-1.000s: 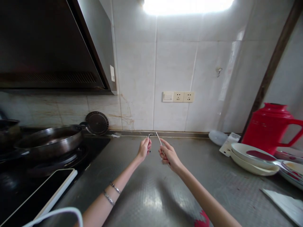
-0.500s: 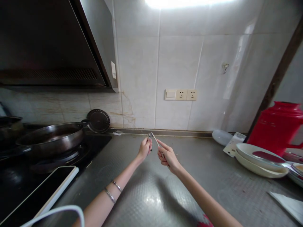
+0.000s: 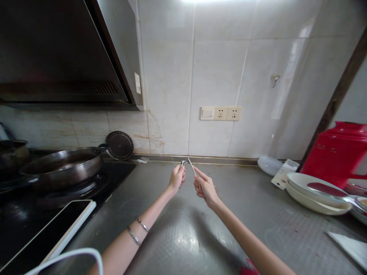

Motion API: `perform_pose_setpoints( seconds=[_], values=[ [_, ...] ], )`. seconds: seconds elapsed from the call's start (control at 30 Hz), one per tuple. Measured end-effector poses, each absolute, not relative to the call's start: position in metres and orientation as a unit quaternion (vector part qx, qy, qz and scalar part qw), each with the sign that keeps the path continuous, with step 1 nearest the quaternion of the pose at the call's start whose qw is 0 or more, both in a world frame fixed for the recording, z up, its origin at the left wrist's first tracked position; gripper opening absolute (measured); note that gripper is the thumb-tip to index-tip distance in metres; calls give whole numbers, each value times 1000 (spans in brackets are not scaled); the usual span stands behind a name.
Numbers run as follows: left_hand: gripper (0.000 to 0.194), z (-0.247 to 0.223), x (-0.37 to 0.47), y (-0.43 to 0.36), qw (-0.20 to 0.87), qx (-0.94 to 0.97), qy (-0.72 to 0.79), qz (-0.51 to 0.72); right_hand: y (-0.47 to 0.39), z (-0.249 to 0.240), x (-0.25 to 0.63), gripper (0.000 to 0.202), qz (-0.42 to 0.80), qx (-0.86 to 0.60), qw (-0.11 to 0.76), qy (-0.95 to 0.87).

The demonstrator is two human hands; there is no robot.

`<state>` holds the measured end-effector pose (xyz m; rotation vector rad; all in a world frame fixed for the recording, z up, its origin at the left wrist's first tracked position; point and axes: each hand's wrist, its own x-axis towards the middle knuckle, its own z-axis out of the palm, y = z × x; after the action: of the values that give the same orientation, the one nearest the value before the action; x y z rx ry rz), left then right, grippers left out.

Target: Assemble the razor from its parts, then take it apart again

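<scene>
My left hand (image 3: 177, 178) is closed around a small shiny metal tool (image 3: 183, 163); only its bent top shows above the fist, so I cannot make out its kind. Two silver bracelets circle that forearm. In my right hand (image 3: 207, 190), a slim, pale stick (image 3: 191, 166) is pinched, slanting up and to the left with the index finger laid along it. The stick's upper end is close beside the metal top; whether they touch I cannot tell. Both hands are raised over the grey metal counter (image 3: 172, 233), in front of the tiled wall.
On the left, a steel pan (image 3: 64, 168) sits on the black stove under a range hood (image 3: 57, 53). A phone (image 3: 54, 233) and white cable (image 3: 86, 251) are nearer. To the right are stacked oval dishes (image 3: 315, 202), a red thermos (image 3: 334, 156) and a white box (image 3: 284, 174).
My right hand and its stick have shifted slightly right. More of the metal tool's bent top now shows over my left fist. The view has moved a little.
</scene>
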<state>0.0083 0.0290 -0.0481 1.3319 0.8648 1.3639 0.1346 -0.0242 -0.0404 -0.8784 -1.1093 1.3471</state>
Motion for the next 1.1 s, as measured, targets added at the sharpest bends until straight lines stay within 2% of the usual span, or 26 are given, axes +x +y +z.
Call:
perform_pose_setpoints(
  seconds=[0.47, 0.73, 1.1],
  values=[
    [31, -39, 11, 23, 584, 515, 311, 546, -23, -48, 132, 68, 529, -377, 586, -485],
    [29, -29, 12, 14, 642, 495, 262, 524, -26, -57, 131, 61, 417, -388, 634, -523],
    [24, -18, 13, 5, 730, 454, 199, 470, -25, -59, 135, 58, 327, -399, 655, -552]
  ],
)
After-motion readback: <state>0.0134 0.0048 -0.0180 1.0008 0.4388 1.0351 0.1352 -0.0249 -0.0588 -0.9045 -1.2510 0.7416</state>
